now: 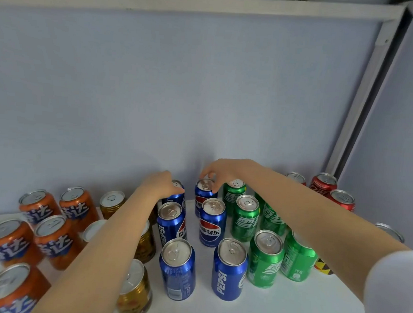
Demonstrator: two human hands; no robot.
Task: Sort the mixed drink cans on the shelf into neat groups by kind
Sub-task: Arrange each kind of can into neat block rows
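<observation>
Nearest: gold cans [135, 290], with orange cans [11, 240] to the left. Mid-shelf [287, 308]: blue cans [178, 269] in two columns, green cans [264, 258] just right. Behind, my left hand [160, 185] curls over the rear-left blue can [176, 198]; my right hand [220, 172] pinches the rear-right blue can [204, 194] by its rim. Far corner: red cans [323, 183].

Fanta cans [55, 241]: orange, blue-white lettering. Pepsi cans [211, 226]: blue, red-white-blue globe, white script. Sprite cans [265, 260]: green, white lettering. Squat cans [134, 295]: gold-amber. Red cans [323, 184]: white script, likely Coca-Cola. Half-hidden can [323, 267]: yellow-black-red triangles. Shelf [275, 312] white; wall [180, 93] pale blue-grey.
</observation>
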